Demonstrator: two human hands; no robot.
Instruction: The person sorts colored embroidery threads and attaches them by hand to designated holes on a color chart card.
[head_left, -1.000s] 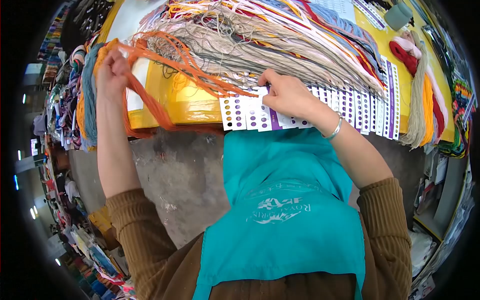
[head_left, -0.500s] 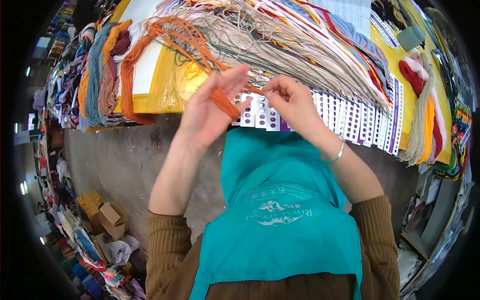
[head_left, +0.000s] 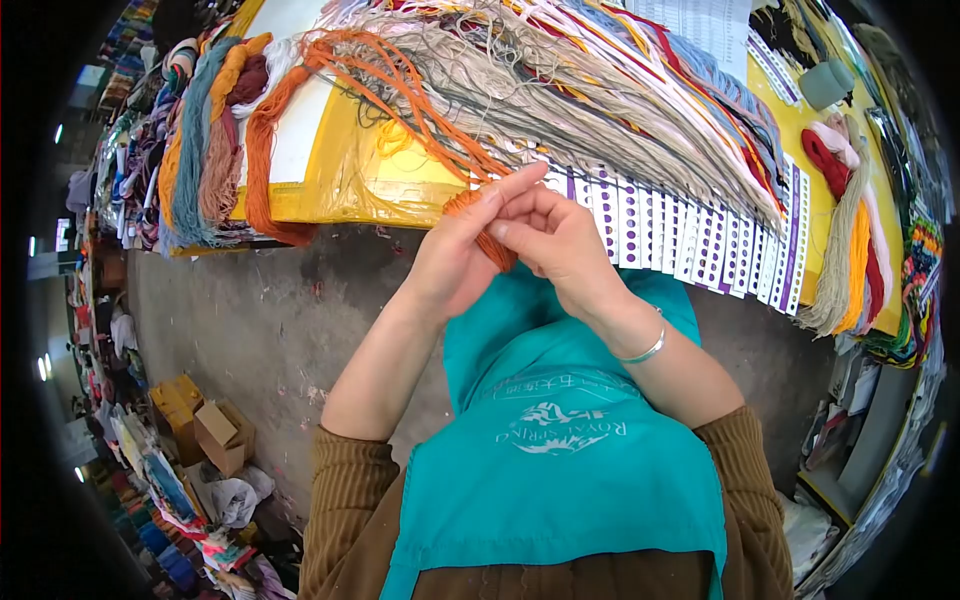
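A skein of orange thread point(head_left: 400, 100) runs from the table's left part down to my hands. Some of it is wound round my left hand point(head_left: 458, 245), which holds the bundle with its index finger stretched out. My right hand point(head_left: 560, 242) meets the left one, its thumb and fingertips pinched together at the orange strands; the exact spot of the pinch is partly hidden. Just beyond my hands lie white cards with rows of purple-rimmed holes point(head_left: 690, 235), threaded with long strands of beige, grey, white, red and yellow thread point(head_left: 560, 90).
Skeins in blue, ochre, brown and white point(head_left: 190, 150) hang over the yellow table's point(head_left: 380, 190) left edge. More skeins point(head_left: 850, 230) hang at the right, near a grey-green cup point(head_left: 826, 84). Cardboard boxes point(head_left: 222, 435) stand on the floor at lower left. I wear a teal apron point(head_left: 560, 480).
Both hands have come together and lower. My left hand has moved right and turned, with the orange thread bundled in it. My right hand has closed in on it.
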